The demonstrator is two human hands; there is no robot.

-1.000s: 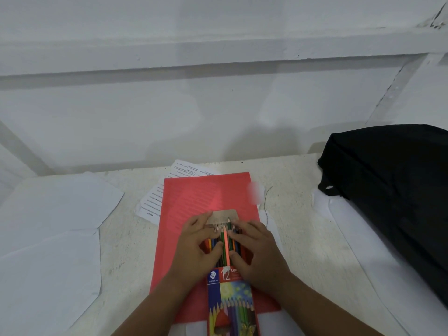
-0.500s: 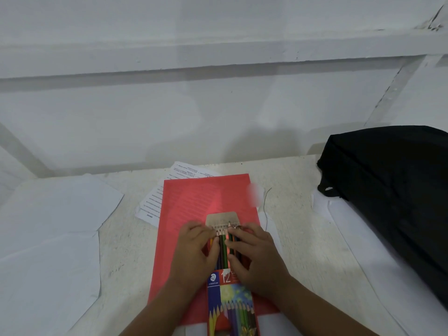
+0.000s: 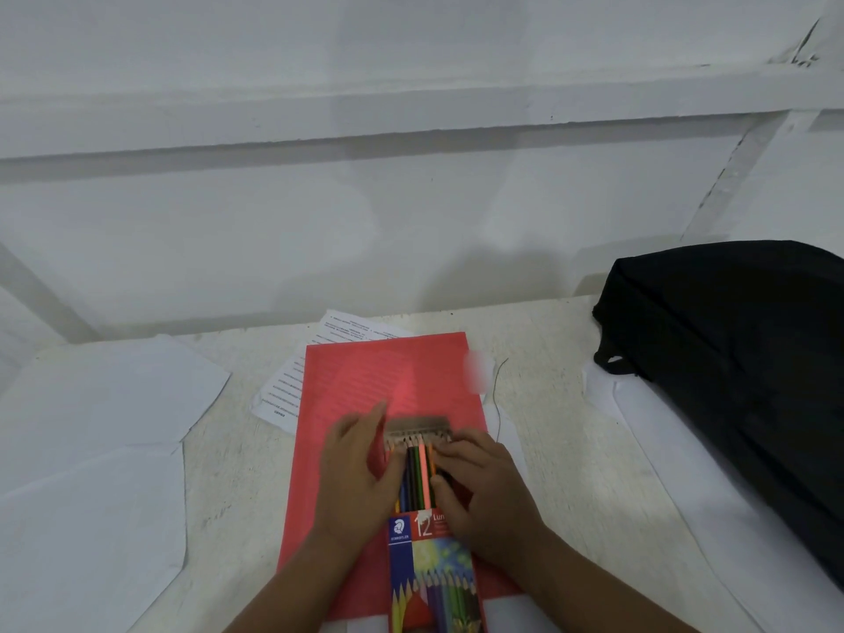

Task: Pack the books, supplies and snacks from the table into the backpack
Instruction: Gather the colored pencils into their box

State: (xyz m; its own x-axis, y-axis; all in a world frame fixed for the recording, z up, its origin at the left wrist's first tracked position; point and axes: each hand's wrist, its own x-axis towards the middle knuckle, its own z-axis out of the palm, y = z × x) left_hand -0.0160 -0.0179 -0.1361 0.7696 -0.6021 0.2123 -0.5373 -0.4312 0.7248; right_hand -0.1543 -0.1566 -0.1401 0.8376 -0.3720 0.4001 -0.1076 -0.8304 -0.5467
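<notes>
A box of coloured pencils (image 3: 434,577) lies on a red folder (image 3: 388,386) in the middle of the table, its flap open at the far end. Several pencils (image 3: 418,468) stick out of the box toward the flap. My left hand (image 3: 354,477) lies flat beside them on the left, fingers straight and touching the pencils. My right hand (image 3: 484,491) rests on the right side, its fingers and thumb pressing on the pencils. A black backpack (image 3: 740,367) lies shut at the right of the table.
Printed sheets (image 3: 292,386) poke out from under the folder's far left. Large white paper sheets (image 3: 91,450) cover the table's left, and another white sheet (image 3: 648,450) lies under the backpack. A thin wire (image 3: 498,395) lies right of the folder. A white wall stands behind.
My left hand has shifted left and stretched its fingers toward the flap. The right hand has slid slightly right. More of the pencils' length shows between the hands.
</notes>
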